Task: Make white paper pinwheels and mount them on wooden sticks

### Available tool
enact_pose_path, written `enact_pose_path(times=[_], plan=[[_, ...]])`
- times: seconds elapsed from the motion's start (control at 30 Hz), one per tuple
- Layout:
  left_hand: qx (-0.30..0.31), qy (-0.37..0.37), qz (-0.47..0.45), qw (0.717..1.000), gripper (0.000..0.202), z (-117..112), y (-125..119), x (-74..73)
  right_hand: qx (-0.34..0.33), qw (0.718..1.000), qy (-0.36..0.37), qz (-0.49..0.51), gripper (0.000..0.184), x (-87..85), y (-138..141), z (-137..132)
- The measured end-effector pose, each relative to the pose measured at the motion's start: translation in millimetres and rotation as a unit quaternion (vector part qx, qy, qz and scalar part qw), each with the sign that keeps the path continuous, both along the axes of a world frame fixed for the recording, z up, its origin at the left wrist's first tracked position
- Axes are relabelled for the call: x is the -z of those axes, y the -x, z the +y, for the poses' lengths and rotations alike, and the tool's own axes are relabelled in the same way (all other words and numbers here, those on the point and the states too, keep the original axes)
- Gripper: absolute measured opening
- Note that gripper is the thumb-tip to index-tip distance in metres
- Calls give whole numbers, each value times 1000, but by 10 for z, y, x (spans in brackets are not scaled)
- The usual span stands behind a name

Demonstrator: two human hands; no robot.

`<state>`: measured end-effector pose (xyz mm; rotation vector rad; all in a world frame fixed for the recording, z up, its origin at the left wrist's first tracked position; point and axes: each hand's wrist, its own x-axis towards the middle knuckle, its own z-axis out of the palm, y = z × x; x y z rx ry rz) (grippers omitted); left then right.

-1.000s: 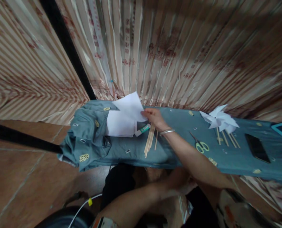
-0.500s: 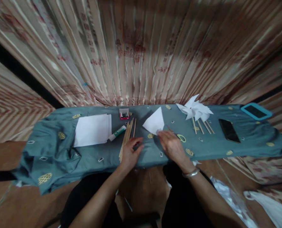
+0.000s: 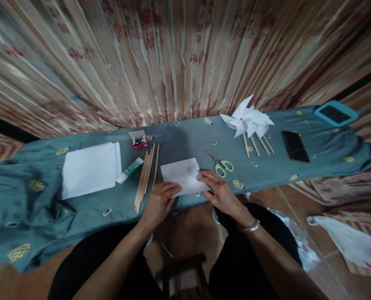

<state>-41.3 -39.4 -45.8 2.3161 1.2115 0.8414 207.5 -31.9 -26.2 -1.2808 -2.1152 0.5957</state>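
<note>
A white sheet of paper (image 3: 183,171) lies at the front of the cloth-covered table, its long side facing me. My left hand (image 3: 160,199) pinches its near left corner, fingers together on top. At the right edge, my right hand (image 3: 219,192) grips the sheet between thumb and fingers. Just beyond that hand rest green-handled scissors (image 3: 222,163), blades pointing away to the left. Several thin wooden sticks (image 3: 145,177) lie left of the sheet, beside a green and white glue stick (image 3: 130,170).
A stack of white paper (image 3: 90,171) is on the left, with a small open red box of metal pins (image 3: 139,141) behind the glue stick. Paper pinwheels on sticks (image 3: 247,118), a black phone (image 3: 295,146) and a blue-framed device (image 3: 337,113) lie to the right.
The sheet, pointing away as a folded shape before, now lies flat and wider, nearer me. My left hand has come from the sticks onto it. The view has shifted; the scissors show fully.
</note>
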Motion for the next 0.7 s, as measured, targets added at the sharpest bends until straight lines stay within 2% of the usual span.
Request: enact_pose_path(times=[0.17,0.3,0.43,0.57,0.7], plan=[[-11,18,-31,999,25,-29,-15,-20,15,983,114,140,10,-101,-171,26],[13,26,-8,1000,26,-62,-31,-106,32,968,176,177,12,-204,-113,33],[12,29,-7,1000,20,-116,-63,-192,45,967,170,185,12,-150,90,187],[-38,58,0,998,35,-159,-62,-188,62,973,152,165,13,-45,294,425],[-92,84,-11,992,57,-175,-23,-116,59,989,107,87,12,5,417,572]])
